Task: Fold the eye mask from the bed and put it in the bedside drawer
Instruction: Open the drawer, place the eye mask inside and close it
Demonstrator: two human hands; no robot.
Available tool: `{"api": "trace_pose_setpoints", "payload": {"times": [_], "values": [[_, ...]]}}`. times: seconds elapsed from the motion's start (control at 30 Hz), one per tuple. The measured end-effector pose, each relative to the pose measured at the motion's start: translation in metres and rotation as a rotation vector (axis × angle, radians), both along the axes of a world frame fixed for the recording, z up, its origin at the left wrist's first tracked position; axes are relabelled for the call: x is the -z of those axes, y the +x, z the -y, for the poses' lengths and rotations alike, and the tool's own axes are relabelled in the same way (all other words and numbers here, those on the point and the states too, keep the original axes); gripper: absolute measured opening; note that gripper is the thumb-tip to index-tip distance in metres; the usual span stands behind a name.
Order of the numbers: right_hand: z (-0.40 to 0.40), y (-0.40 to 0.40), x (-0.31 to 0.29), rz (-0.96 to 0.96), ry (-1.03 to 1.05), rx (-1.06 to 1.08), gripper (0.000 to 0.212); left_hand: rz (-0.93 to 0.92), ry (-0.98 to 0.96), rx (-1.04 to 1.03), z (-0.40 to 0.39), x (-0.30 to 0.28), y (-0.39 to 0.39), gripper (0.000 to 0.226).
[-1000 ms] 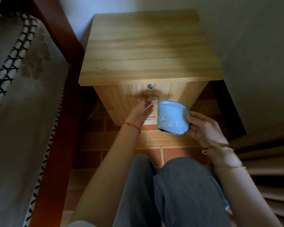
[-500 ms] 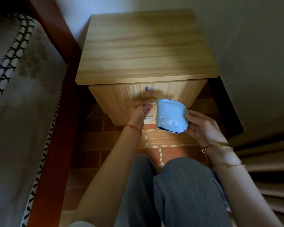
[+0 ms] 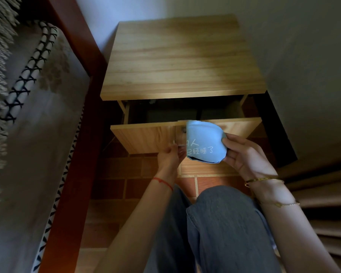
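The folded light-blue eye mask (image 3: 204, 141), printed with white characters, is pinched in my right hand (image 3: 244, 154) in front of the drawer front. The drawer (image 3: 146, 137) of the wooden bedside table (image 3: 181, 56) stands pulled out, its dark inside (image 3: 165, 113) showing under the tabletop. My left hand (image 3: 170, 156) grips the drawer's handle at the lower edge of the drawer front, just left of the mask.
The bed with a grey fringed blanket (image 3: 18, 115) and its red-brown wooden frame (image 3: 79, 134) runs along the left. A white wall is behind and right of the table. My knees in blue jeans (image 3: 215, 223) are over the brick-tiled floor (image 3: 126, 174).
The drawer was closed a second ago; my left hand has pulled it out toward me. The mask stays in my right hand, close to the drawer front.
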State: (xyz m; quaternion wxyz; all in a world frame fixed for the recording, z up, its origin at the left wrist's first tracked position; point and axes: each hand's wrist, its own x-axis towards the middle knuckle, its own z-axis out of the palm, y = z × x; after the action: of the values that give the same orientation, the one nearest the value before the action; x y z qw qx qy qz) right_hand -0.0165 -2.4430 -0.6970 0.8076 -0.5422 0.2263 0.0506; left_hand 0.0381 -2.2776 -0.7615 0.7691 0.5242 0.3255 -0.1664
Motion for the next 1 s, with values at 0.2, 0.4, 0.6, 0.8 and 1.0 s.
{"api": "trace_pose_setpoints", "payload": {"times": [0.2,0.4,0.6,0.8,1.0], "values": [[-0.004,-0.009,-0.006,0.016,-0.006,-0.013,0.018,-0.054,-0.047,-0.033,-0.005,0.007,-0.032,0.016],[-0.007,-0.016,-0.008,0.026,-0.002,-0.020,0.015,-0.076,-0.028,-0.023,-0.009,0.024,-0.054,0.018],[-0.007,-0.014,-0.004,0.007,0.005,-0.028,0.013,-0.058,-0.027,0.013,-0.014,0.026,-0.055,0.014],[-0.008,-0.008,0.000,-0.015,0.006,-0.035,0.018,-0.044,0.003,0.182,-0.037,-0.002,-0.061,0.026],[-0.008,-0.002,0.000,-0.017,0.002,-0.034,0.017,0.089,0.121,0.413,-0.063,-0.054,-0.058,0.028]]}}
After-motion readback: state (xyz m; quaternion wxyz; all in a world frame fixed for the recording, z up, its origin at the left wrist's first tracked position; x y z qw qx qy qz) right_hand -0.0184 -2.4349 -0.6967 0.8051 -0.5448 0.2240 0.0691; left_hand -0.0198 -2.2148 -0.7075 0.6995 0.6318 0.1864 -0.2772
